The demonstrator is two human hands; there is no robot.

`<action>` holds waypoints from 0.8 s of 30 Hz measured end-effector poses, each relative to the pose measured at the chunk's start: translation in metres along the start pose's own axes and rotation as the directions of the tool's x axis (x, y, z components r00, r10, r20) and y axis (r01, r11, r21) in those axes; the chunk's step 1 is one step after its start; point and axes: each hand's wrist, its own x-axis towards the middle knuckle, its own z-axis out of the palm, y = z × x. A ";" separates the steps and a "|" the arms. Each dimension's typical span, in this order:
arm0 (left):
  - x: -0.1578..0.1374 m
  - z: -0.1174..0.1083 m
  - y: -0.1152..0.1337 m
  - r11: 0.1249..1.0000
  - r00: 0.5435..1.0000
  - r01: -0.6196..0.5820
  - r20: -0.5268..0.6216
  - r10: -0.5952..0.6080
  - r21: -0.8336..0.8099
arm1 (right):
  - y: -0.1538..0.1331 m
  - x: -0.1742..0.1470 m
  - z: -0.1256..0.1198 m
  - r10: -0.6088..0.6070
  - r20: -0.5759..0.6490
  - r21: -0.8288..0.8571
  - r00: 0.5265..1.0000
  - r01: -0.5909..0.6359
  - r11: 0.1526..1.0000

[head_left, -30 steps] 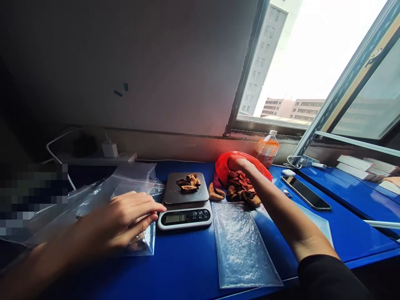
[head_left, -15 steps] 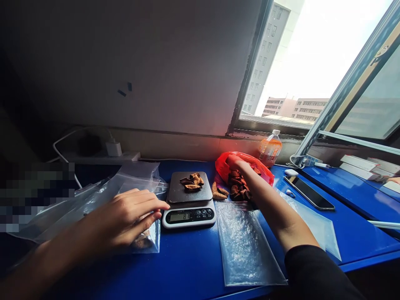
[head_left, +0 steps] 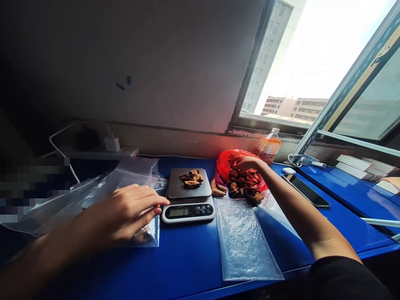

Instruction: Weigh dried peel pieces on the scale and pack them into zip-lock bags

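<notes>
Across a blue desk [head_left: 184,258], a clear plastic bag [head_left: 248,241] lies flat before a red plastic bag [head_left: 223,166], a digital scale [head_left: 188,201] to their left. The right hand [head_left: 245,161] is at the red bag's mouth — whether it grips anything cannot be told — while the left hand [head_left: 134,210], fingers loosely parted around nothing, hovers beside the scale. Dried brown slices [head_left: 192,183] sit on its platform; more lie heaped at the red bag.

red bag [head_left: 223,163] | brown dried pieces [head_left: 233,189] | blue table [head_left: 184,258] | white plug [head_left: 112,144]
</notes>
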 end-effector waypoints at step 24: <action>-0.001 0.004 -0.008 1.000 1.000 -0.001 0.026 0.001 0.018 | 0.006 0.009 0.020 -0.098 -0.025 -0.166 0.995 0.092 0.982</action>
